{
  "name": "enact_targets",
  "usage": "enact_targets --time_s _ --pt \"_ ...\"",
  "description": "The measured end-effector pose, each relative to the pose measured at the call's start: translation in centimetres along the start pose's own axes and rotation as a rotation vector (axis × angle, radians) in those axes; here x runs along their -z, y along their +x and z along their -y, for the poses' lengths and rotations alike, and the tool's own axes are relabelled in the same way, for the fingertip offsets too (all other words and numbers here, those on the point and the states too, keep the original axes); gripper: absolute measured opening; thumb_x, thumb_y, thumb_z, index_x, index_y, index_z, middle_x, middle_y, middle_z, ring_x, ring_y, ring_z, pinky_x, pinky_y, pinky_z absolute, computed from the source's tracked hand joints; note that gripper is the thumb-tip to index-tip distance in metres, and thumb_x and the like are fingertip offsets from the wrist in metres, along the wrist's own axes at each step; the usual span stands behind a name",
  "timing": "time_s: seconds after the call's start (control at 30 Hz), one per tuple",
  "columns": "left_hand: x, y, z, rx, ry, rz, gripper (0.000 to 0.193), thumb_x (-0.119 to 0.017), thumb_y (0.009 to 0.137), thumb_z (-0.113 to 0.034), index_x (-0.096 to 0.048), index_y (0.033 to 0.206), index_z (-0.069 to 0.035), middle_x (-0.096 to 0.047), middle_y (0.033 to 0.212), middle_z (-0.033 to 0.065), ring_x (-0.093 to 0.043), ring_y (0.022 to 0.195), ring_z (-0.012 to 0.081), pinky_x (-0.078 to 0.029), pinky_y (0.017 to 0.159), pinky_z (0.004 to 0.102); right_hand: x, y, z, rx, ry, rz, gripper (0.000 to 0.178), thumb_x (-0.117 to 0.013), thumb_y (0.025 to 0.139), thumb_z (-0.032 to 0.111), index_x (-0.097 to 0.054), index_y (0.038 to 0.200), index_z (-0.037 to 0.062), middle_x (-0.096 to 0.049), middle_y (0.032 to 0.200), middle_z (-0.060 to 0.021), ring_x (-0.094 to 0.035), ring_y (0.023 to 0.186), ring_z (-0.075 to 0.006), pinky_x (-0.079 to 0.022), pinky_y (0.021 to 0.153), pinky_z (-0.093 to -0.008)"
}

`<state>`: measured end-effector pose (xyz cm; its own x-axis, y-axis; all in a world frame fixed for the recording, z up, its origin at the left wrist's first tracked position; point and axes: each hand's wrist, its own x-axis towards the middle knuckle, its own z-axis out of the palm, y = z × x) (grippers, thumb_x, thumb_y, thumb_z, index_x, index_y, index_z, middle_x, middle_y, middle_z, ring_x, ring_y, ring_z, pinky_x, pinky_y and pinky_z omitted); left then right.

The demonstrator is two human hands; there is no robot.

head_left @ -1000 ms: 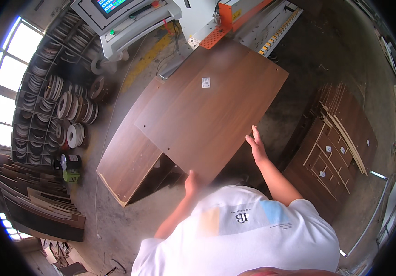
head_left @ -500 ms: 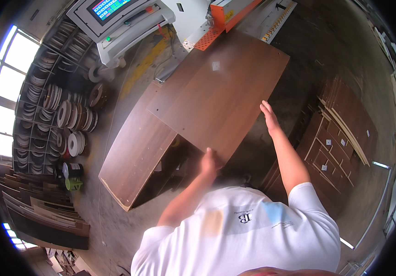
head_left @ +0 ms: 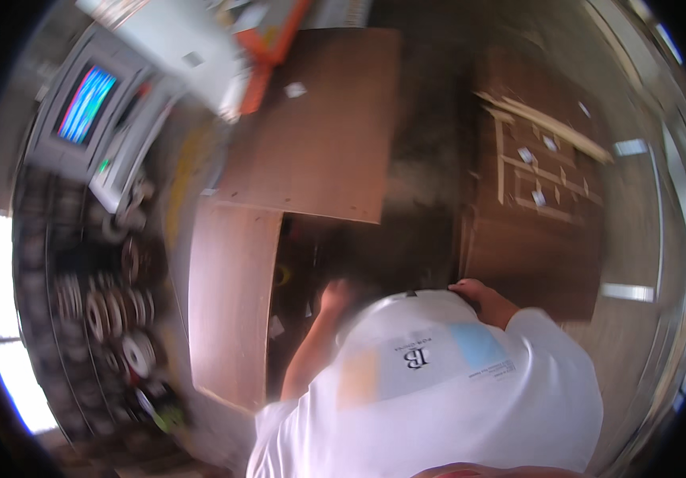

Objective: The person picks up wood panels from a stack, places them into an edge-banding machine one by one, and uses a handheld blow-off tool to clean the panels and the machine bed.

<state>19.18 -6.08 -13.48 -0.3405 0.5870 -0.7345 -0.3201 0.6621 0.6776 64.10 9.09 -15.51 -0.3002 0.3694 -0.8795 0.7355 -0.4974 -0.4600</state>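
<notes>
The large brown rectangular wood-grain board point(head_left: 319, 135) is seen lying flat beside the white machine with a screen point(head_left: 120, 103), well apart from both hands, the left hand point(head_left: 333, 296) blurred, its grip untellable, and the right hand point(head_left: 470, 288) loosely curled, holding nothing.

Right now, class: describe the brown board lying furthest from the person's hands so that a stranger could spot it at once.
Start at the white and orange machine at the top. The large brown board lies beside it. Unlike the narrower board below, it bears a small white sticker.
</notes>
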Motion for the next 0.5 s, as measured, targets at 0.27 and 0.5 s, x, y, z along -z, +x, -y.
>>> enact_targets --time_s 0.27,0.5 --pt "9.7 3.1 9.2 0.136 0.847 0.312 0.029 -0.057 0.099 -0.032 -0.059 0.115 -0.008 -0.069 0.087 0.0092 -0.065 0.071 0.0173 -0.051 0.058 0.0304 -4.6 -13.0 -3.2 -0.340 -0.004 -0.036 0.049 -0.057 0.096 0.044 -0.061 0.129 0.0086 -0.065 0.125 -0.0094 -0.060 0.116 -0.0264 -0.049 0.098 -0.0397" --pt "9.3 8.7 2.7 0.130 0.777 0.298 0.021 -0.057 0.099 -0.027 -0.060 0.109 -0.010 -0.068 0.089 0.0091 -0.065 0.071 0.0172 -0.049 0.056 0.0298 -6.5 -7.4 -4.4 -0.215 0.172 -0.185 0.050 -0.055 0.096 0.047 -0.062 0.130 0.0110 -0.064 0.127 -0.0101 -0.059 0.117 -0.0275 -0.048 0.100 -0.0401"
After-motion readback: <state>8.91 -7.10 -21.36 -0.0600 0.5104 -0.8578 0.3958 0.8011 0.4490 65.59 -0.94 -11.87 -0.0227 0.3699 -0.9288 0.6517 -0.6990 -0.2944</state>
